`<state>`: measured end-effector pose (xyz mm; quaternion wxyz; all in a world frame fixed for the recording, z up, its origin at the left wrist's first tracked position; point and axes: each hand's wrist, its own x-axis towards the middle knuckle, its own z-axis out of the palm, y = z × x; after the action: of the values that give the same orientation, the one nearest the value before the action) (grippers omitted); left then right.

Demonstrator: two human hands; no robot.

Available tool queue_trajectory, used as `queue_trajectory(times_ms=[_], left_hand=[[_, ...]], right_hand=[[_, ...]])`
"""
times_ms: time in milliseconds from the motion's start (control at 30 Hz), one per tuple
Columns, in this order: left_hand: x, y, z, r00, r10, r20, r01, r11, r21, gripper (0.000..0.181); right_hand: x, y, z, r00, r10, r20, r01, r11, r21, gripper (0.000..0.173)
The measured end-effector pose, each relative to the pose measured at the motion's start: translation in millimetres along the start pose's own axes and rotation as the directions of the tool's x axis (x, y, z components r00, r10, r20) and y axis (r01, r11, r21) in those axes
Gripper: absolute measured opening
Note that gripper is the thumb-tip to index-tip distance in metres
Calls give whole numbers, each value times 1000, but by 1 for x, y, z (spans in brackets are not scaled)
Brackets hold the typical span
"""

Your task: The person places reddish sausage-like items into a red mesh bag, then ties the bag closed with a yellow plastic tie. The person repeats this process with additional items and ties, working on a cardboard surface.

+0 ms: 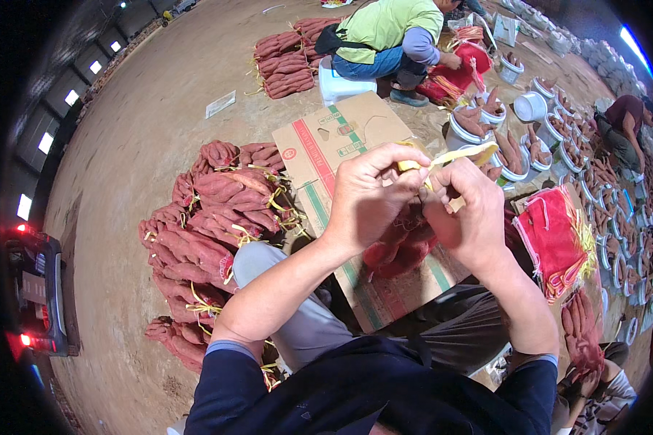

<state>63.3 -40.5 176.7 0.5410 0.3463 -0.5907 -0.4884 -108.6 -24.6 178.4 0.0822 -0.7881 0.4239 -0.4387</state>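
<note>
My left hand pinches a yellow tie strip between thumb and fingers. Close beside it, my right hand grips the same strip, whose loose end sticks out above the knuckles. Below both hands a red mesh bag of sweet potatoes stands on a flattened cardboard box between my knees. The bag's gathered neck is mostly hidden by my fingers. Right of my right hand lies a stack of empty red mesh bags with yellow drawstrings.
Filled sweet potato bags are piled at my left. A person in a light green shirt sits ahead on a white bucket. Buckets of sweet potatoes stand in rows at right. Another person's hand touches a filled bag at lower right.
</note>
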Motion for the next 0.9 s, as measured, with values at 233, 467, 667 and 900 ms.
queue_trajectory(times_ms=[233, 467, 667, 900], left_hand=[[3, 14, -12, 891, 316, 324, -451, 685, 572, 24], [13, 11, -12, 880, 257, 400, -463, 656, 596, 6], [16, 14, -6, 898, -307, 315, 290, 952, 99, 27], [17, 13, -12, 858, -351, 376, 405, 911, -75, 25]], right_hand=[[-8, 5, 9, 991, -76, -106, 77, 997, 8, 25], [-8, -2, 6, 999, 5, -46, -4, 1000, 27, 27], [-4, -3, -2, 987, -61, -149, 55, 997, -46, 22], [3, 3, -6, 870, -468, -152, 442, 879, -178, 24]])
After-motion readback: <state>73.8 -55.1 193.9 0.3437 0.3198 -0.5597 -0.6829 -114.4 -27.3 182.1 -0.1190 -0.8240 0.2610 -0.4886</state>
